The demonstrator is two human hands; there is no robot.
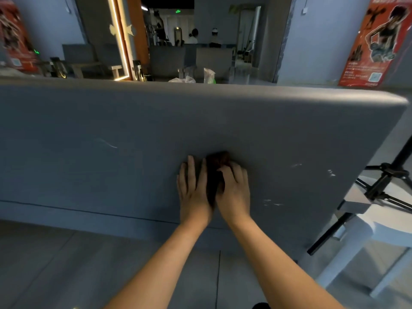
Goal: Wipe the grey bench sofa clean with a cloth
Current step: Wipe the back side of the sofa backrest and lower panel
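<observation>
— What do we have under our hands?

— A dark cloth [215, 175], bunched into a small wad, brownish at its top and nearly black lower down. It sits pressed against the back panel of the grey bench sofa [111, 130], a little right of the panel's middle and above the seam that runs along its lower part.

— And how do we hold it?

— Our right hand [234, 190] has its fingers curled over the wad, gripping it against the panel. Our left hand [192, 188] lies just beside it, fingers stretched out flat on the grey surface, its thumb side touching the cloth.

— How does the sofa look?

— Smooth blue-grey, with a rounded top right corner. We count one pale streak [107, 143] to the left and about three clusters of whitish scuffs [273, 202] to the right of our hands.

— What stands around it?

— One black tripod [383, 188] and one white stool [365, 233] at the right. Two red posters [371, 41], one at each side of the far wall. Two people sit beyond, backs to us, blurred.

— What escapes us?

— Most of the cloth lies hidden between our hands, and the sofa runs out of view at the left.
</observation>
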